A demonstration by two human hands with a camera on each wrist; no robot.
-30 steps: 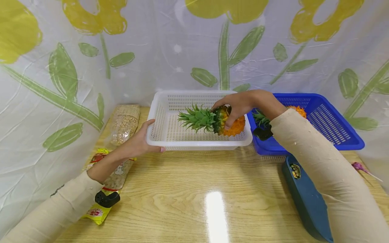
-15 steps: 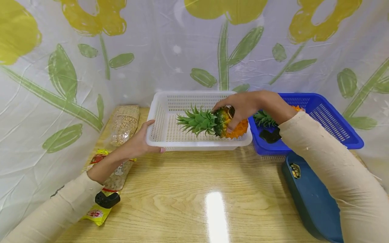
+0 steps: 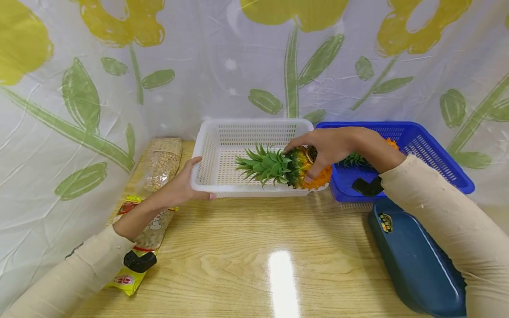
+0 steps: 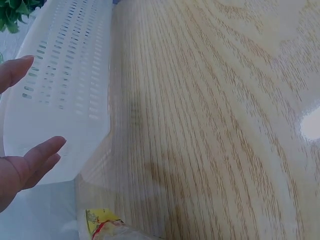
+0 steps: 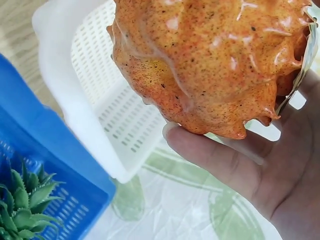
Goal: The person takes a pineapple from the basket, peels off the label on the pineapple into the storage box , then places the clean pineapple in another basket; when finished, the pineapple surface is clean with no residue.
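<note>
A pineapple [image 3: 295, 170] lies sideways in my right hand [image 3: 326, 148], leaves to the left, over the right front of a white plastic basket [image 3: 234, 190]. Thumb and fingers grip its body from above; in the right wrist view its orange, knobbly base [image 5: 210, 65] fills the upper part. My left hand [image 3: 184, 183] holds the left end of the white basket, fingers at the rim and thumb along the front. In the left wrist view its fingers [image 4: 42, 155] show spread against the basket's wall. A second pineapple [image 3: 391, 143] lies in the blue basket [image 3: 435, 152], partly hidden behind my right arm.
A dark teal basin [image 3: 417, 256] stands at the front right, partly under my right sleeve. At the left lie a clear bag of pale kernels [image 3: 162, 163] and a yellow-edged food bag [image 3: 153, 234] below my left forearm. A flowered curtain hangs directly behind the baskets.
My right hand has brought the pineapple right and toward me, from inside the white basket to over its front rim. My left hand and the basket have kept their place.
</note>
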